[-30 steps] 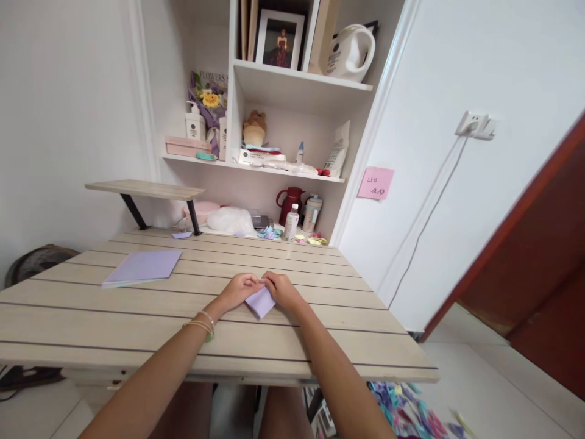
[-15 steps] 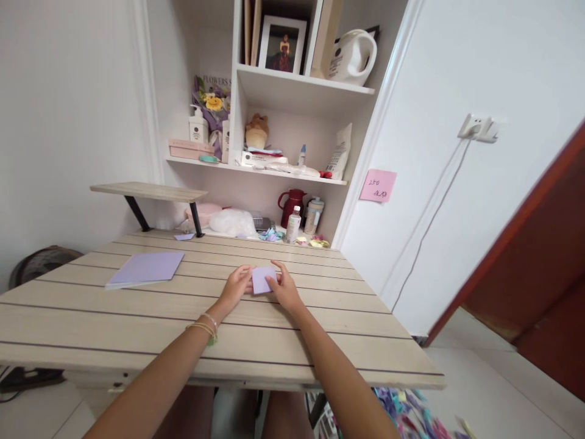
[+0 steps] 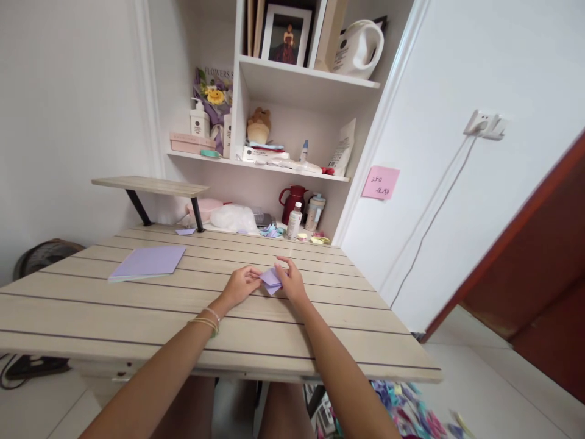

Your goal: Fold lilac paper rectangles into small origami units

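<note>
A small folded sheet of purple paper (image 3: 271, 280) is between my hands, just above the middle of the slatted table (image 3: 256, 341). Its layers stand partly apart, with a point facing toward me. My left hand (image 3: 242, 285) pinches the paper's left corner between thumb and fingers. On the right side, my right hand (image 3: 291, 281) grips it with the thumb across the near face, the index finger raised. Off to the left lies a stack of larger purple sheets (image 3: 148, 262), with pale sheets showing beneath.
A small wooden riser (image 3: 150, 185) on black legs stands at the back left, a purple scrap (image 3: 185, 231) by it. Along the back are a plastic bottle (image 3: 294, 221), a red jug (image 3: 292, 204) and colored paper pieces (image 3: 272, 231). Many paper pieces (image 3: 406, 408) lie on the floor at right.
The purple paper has gone from a flat square to a turned shape with its layers parted. Both hands have shifted slightly right with it.
</note>
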`<state>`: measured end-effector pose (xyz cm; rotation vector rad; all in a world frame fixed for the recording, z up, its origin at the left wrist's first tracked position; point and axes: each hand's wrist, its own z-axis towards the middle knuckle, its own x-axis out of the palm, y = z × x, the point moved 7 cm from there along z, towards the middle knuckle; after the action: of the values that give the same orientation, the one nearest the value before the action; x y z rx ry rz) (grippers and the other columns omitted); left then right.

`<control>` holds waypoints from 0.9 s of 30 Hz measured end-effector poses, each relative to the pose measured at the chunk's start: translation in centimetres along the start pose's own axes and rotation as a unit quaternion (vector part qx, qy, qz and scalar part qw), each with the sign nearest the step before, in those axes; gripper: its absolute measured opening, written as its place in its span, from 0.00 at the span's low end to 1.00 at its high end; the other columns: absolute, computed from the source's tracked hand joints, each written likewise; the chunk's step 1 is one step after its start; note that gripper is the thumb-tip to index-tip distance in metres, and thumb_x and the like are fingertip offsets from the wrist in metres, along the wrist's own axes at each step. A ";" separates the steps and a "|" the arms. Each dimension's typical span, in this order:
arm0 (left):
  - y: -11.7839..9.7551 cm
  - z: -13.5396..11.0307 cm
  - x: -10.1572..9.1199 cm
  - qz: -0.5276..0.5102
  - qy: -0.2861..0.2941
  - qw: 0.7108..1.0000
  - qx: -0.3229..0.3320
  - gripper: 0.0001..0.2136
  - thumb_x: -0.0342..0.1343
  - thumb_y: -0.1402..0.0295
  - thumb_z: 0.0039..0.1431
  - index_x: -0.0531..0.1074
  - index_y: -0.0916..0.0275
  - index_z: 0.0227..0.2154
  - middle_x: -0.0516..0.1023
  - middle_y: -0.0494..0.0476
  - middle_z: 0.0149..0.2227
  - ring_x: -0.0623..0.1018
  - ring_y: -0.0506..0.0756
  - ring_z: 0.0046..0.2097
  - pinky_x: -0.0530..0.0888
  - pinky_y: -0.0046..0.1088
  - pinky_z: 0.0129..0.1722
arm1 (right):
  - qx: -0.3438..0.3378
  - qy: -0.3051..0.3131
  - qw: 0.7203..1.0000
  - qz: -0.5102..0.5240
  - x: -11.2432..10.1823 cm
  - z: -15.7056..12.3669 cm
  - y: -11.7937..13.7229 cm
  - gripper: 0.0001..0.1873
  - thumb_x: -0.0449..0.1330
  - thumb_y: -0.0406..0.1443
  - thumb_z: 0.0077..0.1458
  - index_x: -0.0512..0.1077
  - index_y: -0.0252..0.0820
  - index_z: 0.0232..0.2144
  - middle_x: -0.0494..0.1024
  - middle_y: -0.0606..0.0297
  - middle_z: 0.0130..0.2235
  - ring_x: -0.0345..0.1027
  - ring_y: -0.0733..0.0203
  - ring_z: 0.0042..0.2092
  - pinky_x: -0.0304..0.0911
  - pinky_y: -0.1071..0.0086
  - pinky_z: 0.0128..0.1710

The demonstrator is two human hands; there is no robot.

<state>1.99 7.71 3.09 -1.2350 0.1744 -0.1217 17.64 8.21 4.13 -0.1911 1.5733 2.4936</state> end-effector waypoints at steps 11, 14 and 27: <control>1.4 0.9 -3.2 -0.122 -0.157 0.980 -0.033 0.13 0.62 0.64 0.40 0.69 0.67 0.26 0.77 0.56 0.23 0.77 0.53 0.26 0.75 0.28 0.28 | -0.150 0.148 0.964 -0.164 1.8 -1.7 3.5 0.36 0.66 0.41 0.36 0.62 0.53 0.50 0.73 0.65 0.42 0.68 0.61 0.32 0.63 0.68 0.35; 1.4 1.0 -2.8 -0.136 -0.130 0.981 -0.039 0.13 0.63 0.66 0.40 0.71 0.68 0.29 0.78 0.57 0.25 0.77 0.52 0.26 0.75 0.28 0.29 | -0.149 0.139 0.962 -0.183 1.9 -1.4 3.2 0.24 0.65 0.38 0.39 0.70 0.53 0.43 0.74 0.64 0.40 0.68 0.58 0.38 0.61 0.65 0.40; -0.2 0.0 0.9 -0.114 0.033 0.992 -0.042 0.16 0.63 0.65 0.40 0.74 0.70 0.33 0.79 0.62 0.32 0.78 0.57 0.35 0.74 0.35 0.39 | 0.073 -0.056 0.979 0.184 -0.4 0.1 -0.6 0.22 0.67 0.40 0.32 0.69 0.39 0.33 0.72 0.67 0.26 0.68 0.63 0.27 0.70 0.67 0.27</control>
<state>2.88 7.53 3.20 -1.3342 0.0968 -0.3567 18.19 8.46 3.75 0.2822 1.8787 2.5735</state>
